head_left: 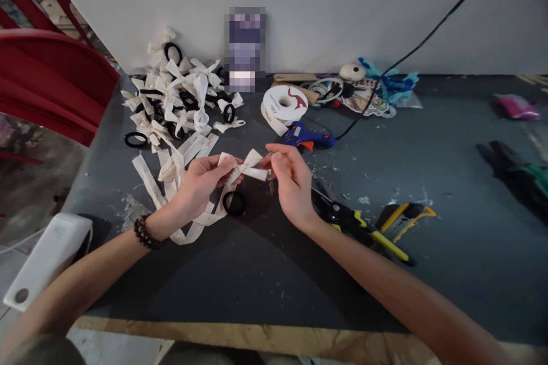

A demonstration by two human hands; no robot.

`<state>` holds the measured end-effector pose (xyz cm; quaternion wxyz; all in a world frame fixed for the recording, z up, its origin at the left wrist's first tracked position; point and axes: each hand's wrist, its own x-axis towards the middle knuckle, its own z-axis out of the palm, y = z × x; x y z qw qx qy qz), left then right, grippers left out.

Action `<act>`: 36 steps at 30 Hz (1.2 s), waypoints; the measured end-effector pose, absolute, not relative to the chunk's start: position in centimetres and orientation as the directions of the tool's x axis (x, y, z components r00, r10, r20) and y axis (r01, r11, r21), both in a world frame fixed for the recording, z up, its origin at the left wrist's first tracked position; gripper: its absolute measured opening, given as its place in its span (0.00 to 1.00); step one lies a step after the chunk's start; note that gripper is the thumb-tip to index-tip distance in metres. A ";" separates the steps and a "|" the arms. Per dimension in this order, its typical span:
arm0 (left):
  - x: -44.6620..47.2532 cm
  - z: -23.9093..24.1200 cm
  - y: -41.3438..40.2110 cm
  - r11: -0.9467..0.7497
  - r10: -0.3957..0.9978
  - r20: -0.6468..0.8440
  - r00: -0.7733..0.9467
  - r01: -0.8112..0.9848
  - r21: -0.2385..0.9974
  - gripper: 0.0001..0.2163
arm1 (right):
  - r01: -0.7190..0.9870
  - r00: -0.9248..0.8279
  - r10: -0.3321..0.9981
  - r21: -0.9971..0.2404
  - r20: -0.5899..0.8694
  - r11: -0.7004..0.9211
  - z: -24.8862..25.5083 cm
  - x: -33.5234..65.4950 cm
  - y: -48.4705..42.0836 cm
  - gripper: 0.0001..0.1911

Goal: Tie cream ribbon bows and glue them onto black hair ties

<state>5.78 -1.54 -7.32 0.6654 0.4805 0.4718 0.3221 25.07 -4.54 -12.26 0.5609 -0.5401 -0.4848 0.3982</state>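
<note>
My left hand (205,182), wearing a dark bead bracelet (148,232), pinches a white ribbon bow (246,167) between thumb and fingers. At the bow's right end is my right hand (293,185), its fingers loosely bent and apart, with nothing visible in them; whether a fingertip touches the ribbon I cannot tell. Just below the bow, a black hair tie (234,203) lies on the table. Loose white ribbon strips (188,234) spread beneath and beside my left hand. Behind them is a pile of white bows and black hair ties (184,91).
A ribbon spool (285,104) and a blue glue gun (308,137) lie beyond my hands. Pliers with yellow-black handles (363,228) and a yellow utility knife (405,218) rest to the right. A black cord (419,48) crosses above. At left are a white device (49,259) and red chair (47,77).
</note>
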 end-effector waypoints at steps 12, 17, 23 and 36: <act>5.3 -7.8 -1.7 0.242 0.904 -0.269 0.331 0.122 0.963 0.17 | 0.110 0.086 0.995 -0.993 0.045 0.035 -11.4 24.4 -5.0 0.21; 5.0 -7.4 -1.1 0.240 0.885 -0.268 0.382 0.119 0.963 0.12 | 0.120 0.089 0.995 -0.992 0.053 0.042 -11.8 24.5 -4.9 0.19; 4.9 -6.9 -0.9 0.267 0.887 -0.307 0.345 0.158 0.951 0.11 | 0.162 0.042 0.995 -0.983 0.091 0.083 -11.8 24.4 -5.0 0.19; 4.9 -7.1 -0.9 0.037 0.894 -0.154 0.421 0.273 0.961 0.13 | 0.045 -0.067 0.998 -0.999 -0.004 -0.001 -11.5 24.4 -4.6 0.22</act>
